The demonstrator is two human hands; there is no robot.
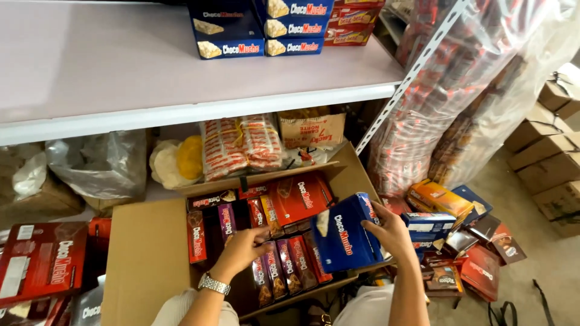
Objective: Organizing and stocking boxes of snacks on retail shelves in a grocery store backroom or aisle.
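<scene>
- A wide pale shelf board (181, 78) runs across the top of the view, and at its back right stands a small stack of dark blue snack boxes (260, 27), so some blue boxes already sit up there while most of the board is bare.
- Below it, in front of me, lies a large open brown cardboard carton (148, 253), flaps spread; I judge the job only partly along, since the carton is still well filled.
- Inside the carton a big flat red snack box (300, 196) lies tilted at the back, and rows of slim red and purple snack packs (284, 265) stand on end at the front.
- My right hand (389, 232) grips 1 dark blue rectangular snack box (345, 238), fingers wrapped over its right edge.
- That blue box is above the carton's right half, lifted clear of the packs, its printed face towards me; its long axis runs from lower left up to upper right, with the top end pointing towards the shelf's metal post (411, 75).
- My left hand (244, 244), with a silver watch on the wrist, rests with curled fingers on the standing packs; I cannot tell whether it pinches 1.
- More loose red, blue and orange boxes (447, 205) lie on the floor to the right.
</scene>
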